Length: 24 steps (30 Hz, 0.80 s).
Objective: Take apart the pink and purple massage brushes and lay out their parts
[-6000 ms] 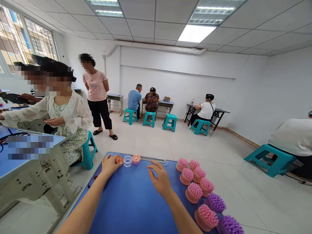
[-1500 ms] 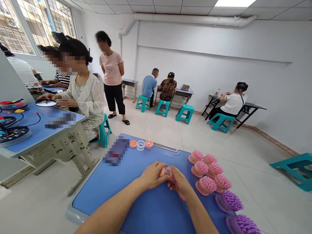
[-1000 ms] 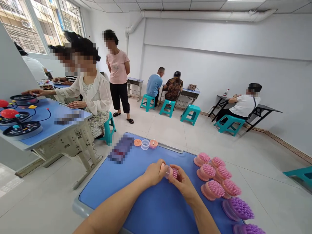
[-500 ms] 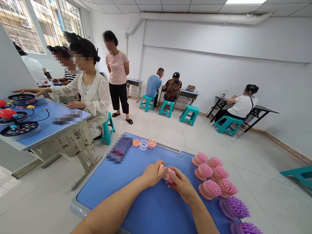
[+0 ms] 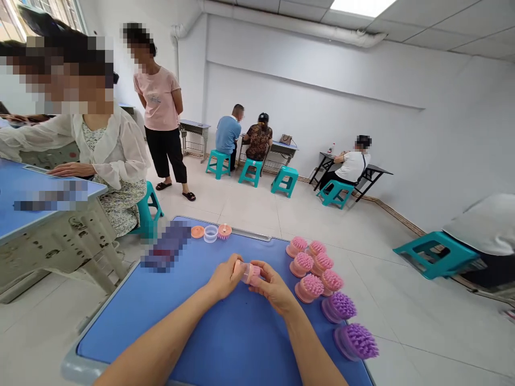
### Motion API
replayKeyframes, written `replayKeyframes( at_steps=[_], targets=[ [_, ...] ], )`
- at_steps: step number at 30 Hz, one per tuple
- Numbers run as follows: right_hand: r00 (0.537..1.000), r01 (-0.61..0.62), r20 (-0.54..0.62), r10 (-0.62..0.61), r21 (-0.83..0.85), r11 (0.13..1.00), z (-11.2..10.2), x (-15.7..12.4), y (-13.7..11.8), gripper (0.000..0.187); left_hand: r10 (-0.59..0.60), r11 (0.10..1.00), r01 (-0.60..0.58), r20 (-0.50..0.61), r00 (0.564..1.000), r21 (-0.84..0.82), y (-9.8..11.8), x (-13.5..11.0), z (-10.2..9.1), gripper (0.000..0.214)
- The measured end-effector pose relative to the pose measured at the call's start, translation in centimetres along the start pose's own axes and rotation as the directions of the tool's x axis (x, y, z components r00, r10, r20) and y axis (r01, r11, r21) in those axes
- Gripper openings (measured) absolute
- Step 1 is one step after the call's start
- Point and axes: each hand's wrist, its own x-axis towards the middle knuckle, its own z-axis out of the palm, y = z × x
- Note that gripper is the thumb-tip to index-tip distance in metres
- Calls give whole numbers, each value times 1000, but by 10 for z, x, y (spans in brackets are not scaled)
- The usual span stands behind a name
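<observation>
Over the middle of the blue desk, a pink scrub brush with a clear middle section is held between both hands. My left hand is closed round its orange end. On the bristle side, my right hand grips it with thumb and fingers, covering part of the bristles. Toward the far edge lie an orange disc, a clear ring and an orange cap with pink bristles. To the right stand several pink brushes and two purple brushes, bristles up.
A blurred flat item lies at the desk's far left corner. At left, a person in a white top sits by another blue desk. Someone in a pink shirt stands behind. Teal stools and seated people are farther back.
My view has swung to the right, so the room appears shifted left and a seated person shows at the right. Both hands still hold the brush, now turned so more of its clear part shows.
</observation>
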Motion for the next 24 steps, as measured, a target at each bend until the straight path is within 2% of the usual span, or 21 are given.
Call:
replayKeyframes(
  at_steps=[3, 7, 9, 11, 14, 16, 20, 22, 24],
  targets=[
    [999, 48, -5, -48, 34, 998, -2, 0, -1, 59, -2, 1000, 2, -5, 1000, -13, -2, 1, 1, 35],
    [997, -75, -12, 76, 29, 997, -1, 2, 2, 49, 0, 1000, 0, -7, 1000, -20, -3, 2, 2, 36],
    [995, -97, -6, 97, -11, 995, -1, 3, 3, 44, 8, 1000, -8, -6, 1000, -22, -3, 2, 2, 35],
    [999, -41, 5, 42, -38, 998, -1, 3, 3, 44, 15, 1000, -16, -6, 1000, -22, -2, 2, 2, 34],
    [997, 80, 0, -80, -36, 996, -3, 3, 2, 61, 19, 1000, -19, -4, 1000, -18, -2, 2, 2, 34],
    [997, 70, -16, -70, -18, 997, -3, 3, 3, 60, 16, 1000, -16, -3, 1000, -16, -2, 2, 2, 33],
    [999, -41, -4, 40, -57, 998, -4, 5, 4, 43, 13, 1000, -13, 2, 1000, -13, -2, 2, 1, 33],
    [1000, -24, 16, 25, -90, 996, -4, 4, 2, 41, 15, 1000, -15, 8, 1000, -11, -2, 2, 1, 33],
    [998, 36, 51, -30, -116, 993, -4, 3, 1, 48, 17, 1000, -17, 14, 1000, -11, -2, 2, 1, 32]
  ],
)
